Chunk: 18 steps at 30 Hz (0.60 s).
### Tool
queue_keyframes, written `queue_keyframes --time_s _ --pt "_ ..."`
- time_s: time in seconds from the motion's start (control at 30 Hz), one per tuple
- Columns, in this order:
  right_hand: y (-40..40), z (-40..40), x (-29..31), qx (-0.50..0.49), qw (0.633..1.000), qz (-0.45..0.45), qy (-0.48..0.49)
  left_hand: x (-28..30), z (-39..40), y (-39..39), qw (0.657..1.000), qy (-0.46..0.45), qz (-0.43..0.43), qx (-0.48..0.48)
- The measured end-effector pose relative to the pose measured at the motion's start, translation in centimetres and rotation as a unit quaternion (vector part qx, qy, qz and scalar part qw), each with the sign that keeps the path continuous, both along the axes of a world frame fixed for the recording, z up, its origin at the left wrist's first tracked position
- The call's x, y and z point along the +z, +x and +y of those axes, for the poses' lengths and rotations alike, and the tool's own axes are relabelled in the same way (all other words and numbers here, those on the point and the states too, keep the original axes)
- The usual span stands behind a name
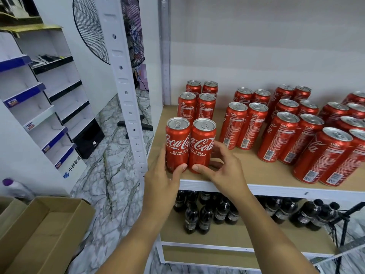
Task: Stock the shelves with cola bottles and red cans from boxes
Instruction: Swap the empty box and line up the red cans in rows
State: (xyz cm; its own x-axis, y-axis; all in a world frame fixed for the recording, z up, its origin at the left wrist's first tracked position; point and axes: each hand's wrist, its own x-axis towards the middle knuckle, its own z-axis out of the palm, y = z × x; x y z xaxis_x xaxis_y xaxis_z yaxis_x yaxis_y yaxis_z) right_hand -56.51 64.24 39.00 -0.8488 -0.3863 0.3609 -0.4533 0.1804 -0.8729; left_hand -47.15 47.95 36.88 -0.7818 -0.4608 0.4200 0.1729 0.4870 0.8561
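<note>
head view: left hand curled round left front can; right hand, fingers spread, thumb on right front can. both cans stand at shelf near-left edge. cola bottles below, tops hidden.

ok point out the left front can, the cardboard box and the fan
left front can (177, 147), head view, on its red label
cardboard box (59, 234), head view, on its inner wall
fan (88, 30), head view, on its wire grille

Left hand grips front-left can; right hand grips adjacent can, thumbs low on their fronts, on upper shelf.
</note>
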Motion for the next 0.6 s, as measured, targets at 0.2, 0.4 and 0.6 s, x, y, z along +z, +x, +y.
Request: queue_keyframes --time_s 0.2,0.4,0.6 --pt "0.4 0.8 -0.2 0.049 0.998 -0.03 -0.006 0.1 -0.4 0.8 1.0 0.004 -0.012 -0.02" --pt "1.3 0.6 -0.4 0.043 0.999 -0.023 -0.011 0.1 -0.3 1.3 1.0 -0.002 -0.009 -0.025" --pt "1.7 -0.3 -1.0 -0.01 1.0 0.018 0.001 0.0 -0.1 1.5 0.999 -0.008 -0.022 -0.024"
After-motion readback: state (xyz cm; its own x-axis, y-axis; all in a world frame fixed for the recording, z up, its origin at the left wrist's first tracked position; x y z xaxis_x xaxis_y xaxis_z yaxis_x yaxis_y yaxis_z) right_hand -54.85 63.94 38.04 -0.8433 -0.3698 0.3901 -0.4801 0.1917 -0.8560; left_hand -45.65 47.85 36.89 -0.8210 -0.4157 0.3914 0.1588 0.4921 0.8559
